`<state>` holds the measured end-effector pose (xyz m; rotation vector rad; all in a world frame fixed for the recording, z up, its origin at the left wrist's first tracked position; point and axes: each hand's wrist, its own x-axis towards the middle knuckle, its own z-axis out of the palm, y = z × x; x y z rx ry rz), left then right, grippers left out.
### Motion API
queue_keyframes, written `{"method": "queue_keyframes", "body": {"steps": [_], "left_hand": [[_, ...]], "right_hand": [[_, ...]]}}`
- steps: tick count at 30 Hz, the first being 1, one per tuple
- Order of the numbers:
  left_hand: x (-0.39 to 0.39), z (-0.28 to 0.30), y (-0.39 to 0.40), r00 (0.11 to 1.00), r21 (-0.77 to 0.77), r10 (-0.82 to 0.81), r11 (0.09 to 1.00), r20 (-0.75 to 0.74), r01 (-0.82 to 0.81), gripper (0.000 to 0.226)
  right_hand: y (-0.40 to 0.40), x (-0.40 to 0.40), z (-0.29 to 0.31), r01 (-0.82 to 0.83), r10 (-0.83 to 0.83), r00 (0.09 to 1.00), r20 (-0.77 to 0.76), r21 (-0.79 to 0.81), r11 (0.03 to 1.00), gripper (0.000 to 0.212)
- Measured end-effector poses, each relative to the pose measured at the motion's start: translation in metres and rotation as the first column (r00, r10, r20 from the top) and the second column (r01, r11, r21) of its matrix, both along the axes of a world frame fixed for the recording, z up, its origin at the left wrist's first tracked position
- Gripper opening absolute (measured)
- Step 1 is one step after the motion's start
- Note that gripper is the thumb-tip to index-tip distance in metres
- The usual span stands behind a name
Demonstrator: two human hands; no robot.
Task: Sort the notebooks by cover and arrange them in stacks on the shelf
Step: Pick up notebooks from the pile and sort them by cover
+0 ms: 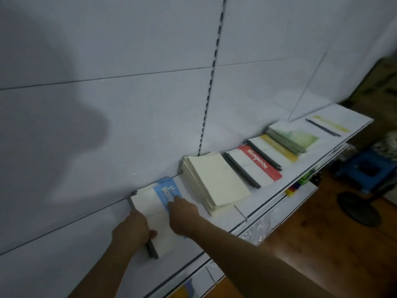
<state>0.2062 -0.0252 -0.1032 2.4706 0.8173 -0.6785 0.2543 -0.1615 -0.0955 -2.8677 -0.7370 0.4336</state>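
Note:
A stack of white notebooks with a blue band [150, 203] lies at the left of the white shelf [266, 197]. My left hand [131, 230] grips its dark spine edge, thumb on the cover. My right hand [184, 216] rests flat on the blue band. To the right lie a cream plain stack [217, 181], a red-band notebook stack [255, 166], a yellow-band stack [272, 149], a green-cover stack [292, 136] and one more yellow-band notebook [328, 124] at the far end.
A white back panel with a slotted upright [211, 80] rises behind the shelf. A wire divider [240, 212] stands at the shelf front. Below right are a wooden floor, a dark fan base [356, 208] and a blue stool [365, 168].

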Motion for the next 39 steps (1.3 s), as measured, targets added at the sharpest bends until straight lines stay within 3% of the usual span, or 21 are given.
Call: {"method": "queue_keyframes", "body": {"steps": [3, 5, 8, 12, 15, 20, 24, 27, 33, 39], "left_hand": [[0.009, 0.023, -0.022, 0.986, 0.35, -0.15, 0.922, -0.072, 0.166, 0.091], [0.02, 0.04, -0.043, 0.985, 0.4, -0.172, 0.902, -0.017, 0.164, 0.067], [0.045, 0.068, -0.084, 0.946, 0.379, -0.258, 0.91, 0.195, 0.169, 0.034], [0.083, 0.11, -0.178, 0.818, 0.445, -0.426, 0.863, 0.386, 0.239, 0.019], [0.117, 0.123, -0.272, 0.707, 0.405, -0.514, 0.849, 0.487, 0.338, 0.014], [0.143, 0.119, -0.434, 0.536, 0.325, -0.624, 0.769, 0.569, 0.551, 0.019], [0.152, 0.106, -0.537, 0.501, 0.256, -0.689, 0.689, 0.524, 0.678, 0.021], [0.163, 0.101, -0.594, 0.476, 0.201, -0.713, 0.64, 0.515, 0.742, 0.02], [0.222, 0.099, -0.695, 0.39, 0.176, -0.773, 0.531, 0.5, 0.829, 0.023], [0.321, 0.087, -0.794, 0.354, 0.155, -0.768, 0.5, 0.534, 0.852, 0.019]], "right_hand": [[-0.013, -0.011, 0.01, 0.03, -0.024, 0.993, -0.117, 0.056, 0.998, 0.042], [-0.027, -0.013, 0.024, 0.051, -0.022, 0.983, -0.184, 0.151, 0.987, 0.042], [-0.058, 0.002, 0.059, 0.125, -0.068, 0.985, -0.16, 0.386, 0.914, 0.039], [-0.15, 0.039, 0.09, 0.246, -0.227, 0.969, -0.1, 0.489, 0.837, 0.035], [-0.259, 0.067, 0.097, 0.358, -0.383, 0.922, -0.061, 0.514, 0.78, 0.031], [-0.463, 0.094, 0.078, 0.595, -0.669, 0.743, 0.004, 0.454, 0.663, 0.023], [-0.594, 0.083, 0.067, 0.73, -0.803, 0.595, 0.042, 0.39, 0.561, 0.019], [-0.662, 0.081, 0.063, 0.788, -0.865, 0.5, 0.051, 0.389, 0.478, 0.015], [-0.758, 0.118, 0.058, 0.834, -0.918, 0.397, 0.013, 0.413, 0.366, 0.019], [-0.844, 0.191, 0.076, 0.874, -0.951, 0.31, 0.009, 0.391, 0.289, 0.019]]}}
